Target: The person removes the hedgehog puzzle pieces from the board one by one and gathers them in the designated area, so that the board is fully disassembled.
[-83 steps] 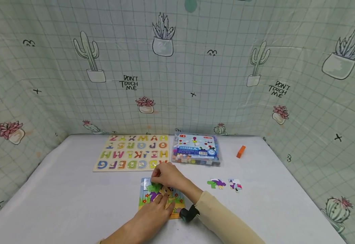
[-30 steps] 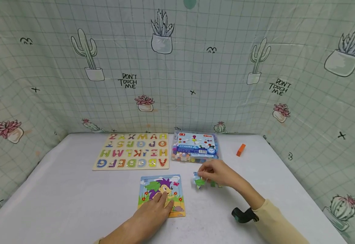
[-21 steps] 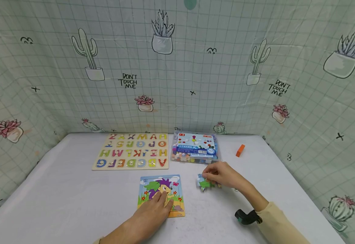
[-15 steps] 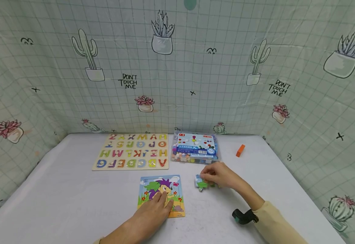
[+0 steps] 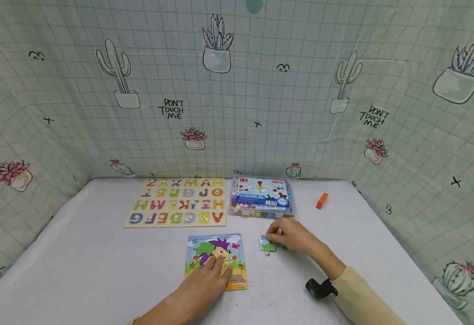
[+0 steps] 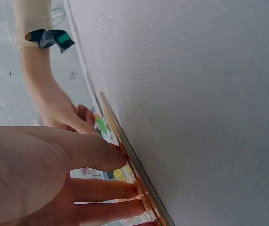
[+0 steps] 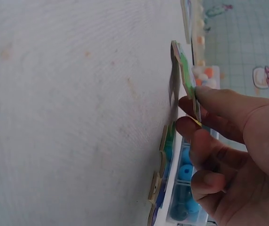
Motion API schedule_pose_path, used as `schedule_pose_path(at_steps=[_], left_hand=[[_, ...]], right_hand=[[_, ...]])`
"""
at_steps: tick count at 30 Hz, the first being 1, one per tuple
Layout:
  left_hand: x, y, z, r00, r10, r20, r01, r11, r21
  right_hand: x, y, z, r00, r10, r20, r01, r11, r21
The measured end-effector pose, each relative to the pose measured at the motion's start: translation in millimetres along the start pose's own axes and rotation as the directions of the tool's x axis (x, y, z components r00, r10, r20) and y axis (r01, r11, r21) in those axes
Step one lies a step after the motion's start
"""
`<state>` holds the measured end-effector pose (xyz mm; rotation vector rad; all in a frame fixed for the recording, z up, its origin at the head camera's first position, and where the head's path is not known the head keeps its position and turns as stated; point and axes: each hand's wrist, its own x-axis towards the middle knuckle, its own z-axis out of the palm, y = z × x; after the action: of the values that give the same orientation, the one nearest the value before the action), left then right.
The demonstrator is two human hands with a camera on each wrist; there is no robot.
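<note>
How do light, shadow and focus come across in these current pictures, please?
Head view: even light, alphabet board legible, smallest print on the box too blurred to read; left wrist view: left hand partly shaded, fine ripples patterning the table; right wrist view: puzzle piece casting a soft shadow.

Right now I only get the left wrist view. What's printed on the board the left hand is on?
Observer: The head view shows a purple-spined hedgehog; it's a square hedgehog jigsaw puzzle.
Operator: And what's the right hand doing?
Observer: Its thumb and fingers pinch a partly green jigsaw piece, clear in the right wrist view.
Operator: Any other pieces near it?
Observer: Yes, the right wrist view shows more loose pieces close by; I can't count them for certain.
</note>
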<state>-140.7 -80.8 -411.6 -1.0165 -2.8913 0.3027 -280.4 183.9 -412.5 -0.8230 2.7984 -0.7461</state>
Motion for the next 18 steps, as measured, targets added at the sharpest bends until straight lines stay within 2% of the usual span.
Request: schedule_pose_path(at_steps=[10,14,18], left_hand=[[0.0,-0.2,0.4,1.000,0.009,-0.001,-0.009,1.000,0.000],[0.7,-0.4,-0.8,1.000,-0.001,0.030,0.002,1.000,-0.016],[2.4,-0.3,-0.9,1.000,-0.019,0.023,0.019,1.000,0.019]], right_hand=[[-0.5,-3.9,6.5,0.999,0.022,-0.047,-0.025,0.997,-0.070],[-1.6,-17.1,9.5,0.998,-0.035,-0.056,0.030,0.995,-0.095],[-1.5,-36.4,16.5,0.995,-0.099,-0.009,0.098,0.989,-0.107]])
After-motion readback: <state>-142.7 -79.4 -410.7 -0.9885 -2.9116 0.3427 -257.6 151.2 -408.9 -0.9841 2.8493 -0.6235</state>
